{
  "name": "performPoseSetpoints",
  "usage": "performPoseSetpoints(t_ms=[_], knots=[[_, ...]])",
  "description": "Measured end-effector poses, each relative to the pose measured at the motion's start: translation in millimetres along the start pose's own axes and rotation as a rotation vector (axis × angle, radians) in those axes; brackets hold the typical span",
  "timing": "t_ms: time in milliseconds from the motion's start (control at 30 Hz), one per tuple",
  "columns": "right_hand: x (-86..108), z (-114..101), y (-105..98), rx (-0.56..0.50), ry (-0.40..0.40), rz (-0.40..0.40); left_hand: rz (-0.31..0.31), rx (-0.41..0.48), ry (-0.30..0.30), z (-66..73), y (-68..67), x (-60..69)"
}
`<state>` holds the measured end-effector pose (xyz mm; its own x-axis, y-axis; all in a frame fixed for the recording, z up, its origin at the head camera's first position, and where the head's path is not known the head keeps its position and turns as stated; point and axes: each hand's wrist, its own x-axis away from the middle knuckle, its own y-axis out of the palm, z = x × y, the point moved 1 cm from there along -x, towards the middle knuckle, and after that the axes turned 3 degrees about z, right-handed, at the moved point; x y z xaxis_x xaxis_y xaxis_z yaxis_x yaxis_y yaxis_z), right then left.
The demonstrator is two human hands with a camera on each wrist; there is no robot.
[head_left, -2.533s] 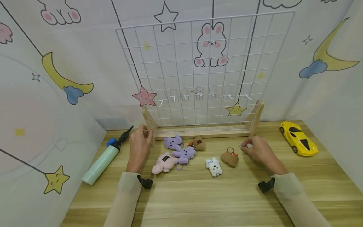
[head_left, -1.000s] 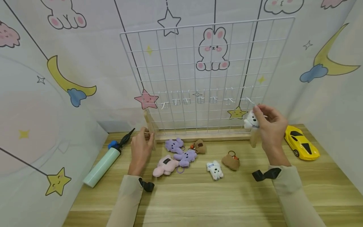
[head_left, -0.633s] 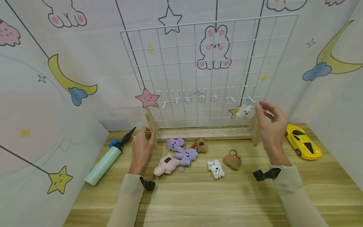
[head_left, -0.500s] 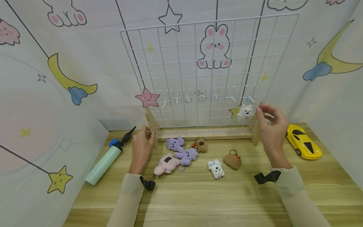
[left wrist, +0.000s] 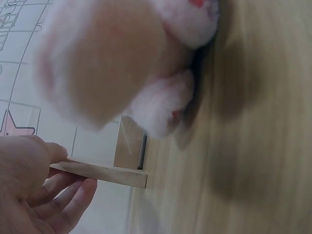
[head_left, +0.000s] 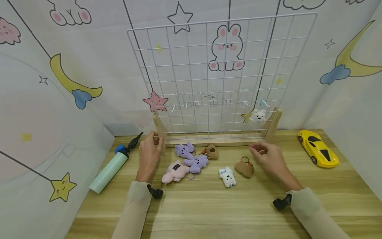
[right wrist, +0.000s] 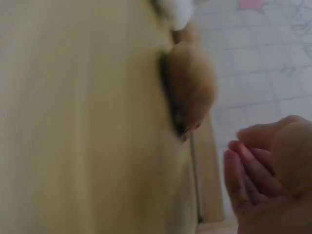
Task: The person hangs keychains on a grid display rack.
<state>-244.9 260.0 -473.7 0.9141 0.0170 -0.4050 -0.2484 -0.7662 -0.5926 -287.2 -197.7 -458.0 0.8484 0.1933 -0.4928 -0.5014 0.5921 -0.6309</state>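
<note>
My left hand (head_left: 150, 155) pinches the wooden leg (left wrist: 100, 171) of the grid stand, thumb on one side and fingers on the other, as the left wrist view shows. With loosely curled fingers and nothing held, my right hand (head_left: 270, 158) is just above the table beside a brown plush keychain (head_left: 244, 168) with a ring. A white plush keychain (head_left: 258, 116) hangs at the right-hand hook of the white wire grid (head_left: 222, 78). Another white plush keychain (head_left: 227, 177) lies on the table, left of the brown one. The right wrist view is blurred.
Farther left lie a pink plush (head_left: 175, 172), two purple plushes (head_left: 197, 163) and a brown bear plush (head_left: 211, 152). Several small hooks (head_left: 213, 102) line the grid. A green hand pump (head_left: 108, 172) lies at left, a yellow toy car (head_left: 318, 148) at right.
My right hand lifted a white plush keychain to the grid's right end, let go of it there, then came down toward the brown keychain. My left hand stays at the stand's leg.
</note>
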Motion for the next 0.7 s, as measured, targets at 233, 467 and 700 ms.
performPoseSetpoints(t_ms=[233,467,700], knots=[[1.8,27.3,-1.1,0.036,0.015,-0.258,0.007,-0.012,0.011,-1.1,0.9,-0.9],[2.1,28.4,-2.8,0.04,0.051,-0.31,-0.001,-0.015,0.005,-1.1,-0.1,-1.0],[2.0,25.9,-2.4,0.019,0.042,-0.325,-0.007,-0.013,0.004,-1.6,0.2,-0.9]])
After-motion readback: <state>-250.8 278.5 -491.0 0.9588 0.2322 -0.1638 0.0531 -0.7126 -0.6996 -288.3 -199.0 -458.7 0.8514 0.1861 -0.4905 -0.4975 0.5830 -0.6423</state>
